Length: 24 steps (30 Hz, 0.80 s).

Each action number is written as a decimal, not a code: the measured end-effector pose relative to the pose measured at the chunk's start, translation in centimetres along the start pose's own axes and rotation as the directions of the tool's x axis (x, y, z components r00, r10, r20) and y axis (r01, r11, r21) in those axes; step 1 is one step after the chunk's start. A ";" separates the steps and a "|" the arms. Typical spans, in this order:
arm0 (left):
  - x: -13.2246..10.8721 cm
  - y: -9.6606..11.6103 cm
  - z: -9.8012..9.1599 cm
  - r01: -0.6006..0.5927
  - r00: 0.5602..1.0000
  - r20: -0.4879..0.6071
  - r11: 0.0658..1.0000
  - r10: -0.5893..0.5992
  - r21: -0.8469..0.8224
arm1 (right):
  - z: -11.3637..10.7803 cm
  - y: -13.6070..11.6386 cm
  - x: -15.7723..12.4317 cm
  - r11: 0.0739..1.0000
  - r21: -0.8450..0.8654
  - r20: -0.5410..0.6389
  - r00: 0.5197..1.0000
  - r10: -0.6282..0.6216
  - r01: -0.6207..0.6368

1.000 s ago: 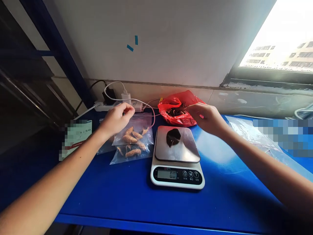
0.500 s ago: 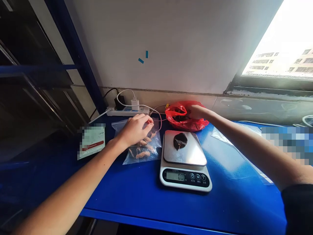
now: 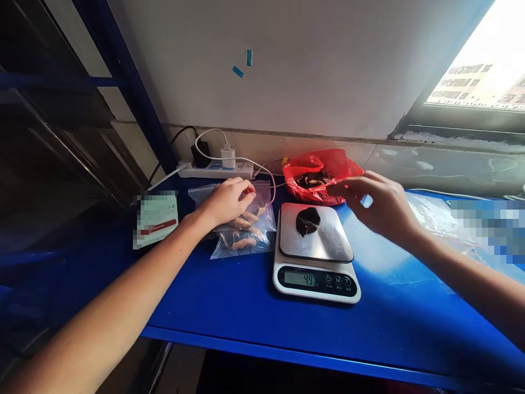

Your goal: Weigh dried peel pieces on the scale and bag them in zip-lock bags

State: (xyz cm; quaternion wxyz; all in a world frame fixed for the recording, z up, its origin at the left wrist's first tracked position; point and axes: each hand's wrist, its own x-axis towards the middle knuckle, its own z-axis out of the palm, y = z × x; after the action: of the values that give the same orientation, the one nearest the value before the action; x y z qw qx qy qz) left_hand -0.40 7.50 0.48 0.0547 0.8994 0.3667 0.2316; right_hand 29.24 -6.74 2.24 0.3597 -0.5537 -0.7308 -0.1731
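Note:
My left hand (image 3: 229, 201) rests over clear zip bags (image 3: 262, 238) of brown, knobbly dried pieces, its fingers loosely curled and apart from the thumb, with nothing visible between them. Just in front of the red plastic bag (image 3: 348, 164) is my right hand (image 3: 379, 202), thumb and fingers drawn together. Something dark shows at its fingertips, too blurred to name. The red bag lies open, with dark dried pieces (image 3: 315, 178) inside. A white kitchen scale (image 3: 315, 284) stands between my hands and reads 4.9. One dark, curled dried piece (image 3: 308, 221) lies on its metal plate.
Behind the zip bags runs a white power strip (image 3: 241, 171) with a charger (image 3: 228, 158) and cables. A pale green packet (image 3: 158, 216) stands at the left. Clear plastic (image 3: 438, 219) lies on the blue table (image 3: 238, 306) at the right, below the window.
My right hand has come out of the red bag toward me, and the bag's mouth is wider open. The scale reading went from 0.0 to 4.9. My left hand stays over the zip bags.

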 end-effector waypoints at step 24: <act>-0.1 0.0 0.2 0.048 0.996 0.081 0.998 -0.046 -0.026 | -1.0 -1.6 -5.2 0.999 -0.025 0.170 0.984 0.048 -0.044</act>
State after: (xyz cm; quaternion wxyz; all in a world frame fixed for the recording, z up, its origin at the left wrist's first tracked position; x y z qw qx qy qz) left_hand -0.37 7.50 0.27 0.0873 0.8982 0.3822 0.1987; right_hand 28.80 -11.49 -0.60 0.2937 -0.5872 -0.7439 -0.1245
